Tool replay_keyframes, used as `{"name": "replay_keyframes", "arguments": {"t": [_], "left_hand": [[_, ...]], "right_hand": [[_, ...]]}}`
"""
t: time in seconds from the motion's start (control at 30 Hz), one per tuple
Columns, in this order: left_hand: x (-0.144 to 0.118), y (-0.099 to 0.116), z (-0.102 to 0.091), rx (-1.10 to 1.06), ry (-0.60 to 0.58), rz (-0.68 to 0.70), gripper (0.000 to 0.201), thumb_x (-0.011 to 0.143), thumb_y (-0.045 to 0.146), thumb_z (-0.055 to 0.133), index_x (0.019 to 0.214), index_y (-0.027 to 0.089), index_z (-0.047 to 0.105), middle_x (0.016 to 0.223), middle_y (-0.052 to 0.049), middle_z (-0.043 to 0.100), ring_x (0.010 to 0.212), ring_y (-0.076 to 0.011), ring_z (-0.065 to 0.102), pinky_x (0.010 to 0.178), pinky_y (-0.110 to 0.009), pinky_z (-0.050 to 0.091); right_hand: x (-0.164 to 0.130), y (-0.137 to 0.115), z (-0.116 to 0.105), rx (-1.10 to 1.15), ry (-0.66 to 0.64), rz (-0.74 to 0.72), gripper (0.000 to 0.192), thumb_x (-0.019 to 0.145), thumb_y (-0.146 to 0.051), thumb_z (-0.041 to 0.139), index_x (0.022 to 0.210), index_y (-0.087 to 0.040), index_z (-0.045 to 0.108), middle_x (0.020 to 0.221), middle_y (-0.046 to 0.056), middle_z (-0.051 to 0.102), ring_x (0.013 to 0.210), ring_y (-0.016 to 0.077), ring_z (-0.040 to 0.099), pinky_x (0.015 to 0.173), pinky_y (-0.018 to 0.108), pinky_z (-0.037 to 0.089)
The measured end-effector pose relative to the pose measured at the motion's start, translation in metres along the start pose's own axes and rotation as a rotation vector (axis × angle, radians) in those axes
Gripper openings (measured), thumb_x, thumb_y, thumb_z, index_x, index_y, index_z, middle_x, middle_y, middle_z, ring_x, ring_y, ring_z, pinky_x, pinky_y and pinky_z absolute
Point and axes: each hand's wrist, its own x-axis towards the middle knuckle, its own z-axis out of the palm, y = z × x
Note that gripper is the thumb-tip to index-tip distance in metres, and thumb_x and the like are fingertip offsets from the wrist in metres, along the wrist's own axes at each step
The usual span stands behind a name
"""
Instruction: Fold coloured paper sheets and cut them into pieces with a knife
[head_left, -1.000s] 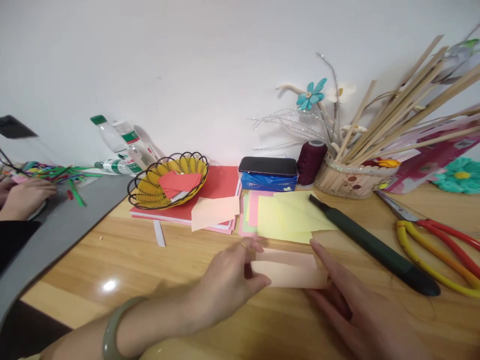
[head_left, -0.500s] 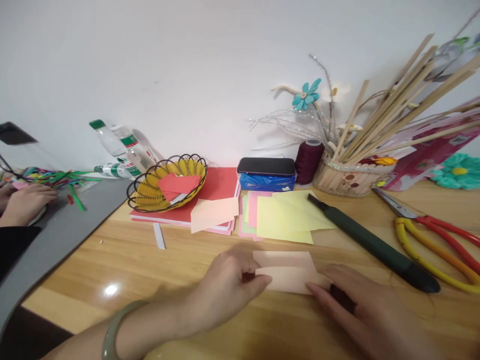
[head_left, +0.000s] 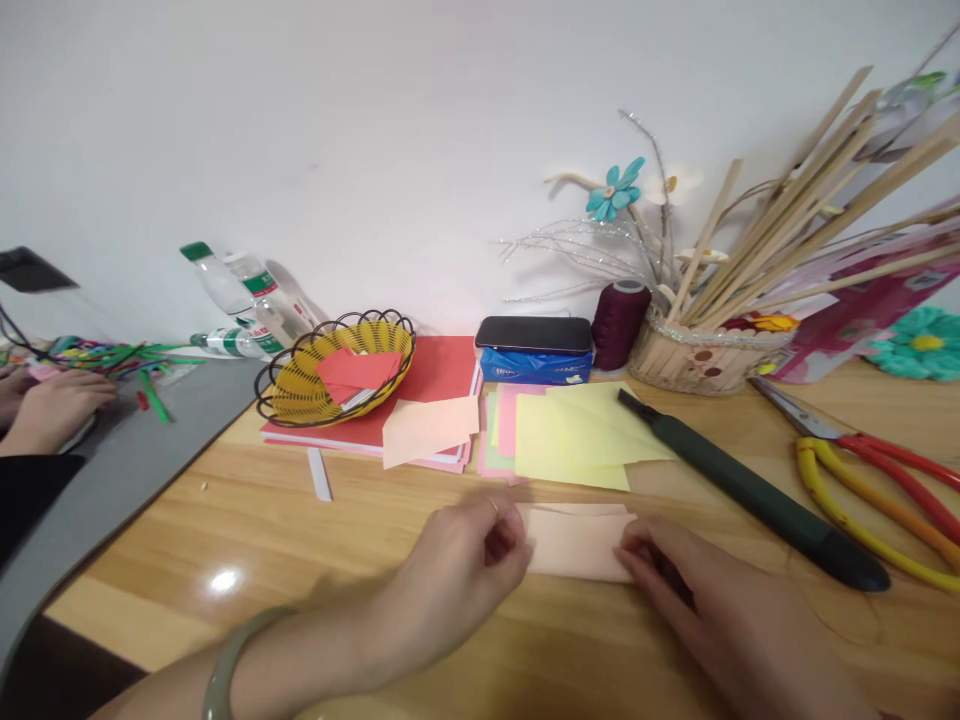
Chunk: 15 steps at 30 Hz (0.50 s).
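A light peach sheet of paper, folded over on itself, lies on the wooden table in front of me. My left hand pinches its left end between thumb and fingers. At the opposite end my right hand grips the paper's right edge the same way. The folded flap reaches almost to the far edge, where a thin strip of the lower layer shows. Just beyond are yellow paper sheets and another peach sheet.
A yellow woven basket with red paper pieces rests on red sheets. Right of my hands lie a dark green tool and scissors. Behind stand a tissue pack and thread spool. Another person's hand is far left.
The near flap of the peach paper has gone over toward the far edge, covering most of the lower layer. Both hands have moved slightly away from me with it.
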Motion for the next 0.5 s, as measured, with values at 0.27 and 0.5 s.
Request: {"name": "replay_keyframes", "arguments": {"t": [0.27, 0.5], "left_hand": [[0.0015, -0.0037, 0.0007, 0.041, 0.017, 0.011, 0.011, 0.077, 0.01, 0.049, 0.071, 0.017, 0.055, 0.067, 0.002, 0.056, 0.062, -0.01, 0.052, 0.059, -0.019, 0.039], [-0.0017, 0.0028, 0.0005, 0.038, 0.0, -0.017, 0.01, 0.081, 0.017, 0.05, 0.079, 0.017, 0.059, 0.072, 0.0, 0.06, 0.065, -0.011, 0.055, 0.061, -0.02, 0.041]], "right_hand": [[0.0029, 0.0013, -0.0079, 0.119, -0.017, -0.171, 0.023, 0.086, -0.033, 0.043, 0.084, -0.026, 0.065, 0.079, 0.001, 0.069, 0.07, 0.014, 0.065, 0.061, 0.023, 0.052], [0.0021, 0.0069, -0.0083, 0.023, 0.028, -0.277, 0.032, 0.089, -0.031, 0.039, 0.094, -0.025, 0.07, 0.086, 0.004, 0.07, 0.077, 0.0152, 0.067, 0.064, 0.023, 0.054]]}}
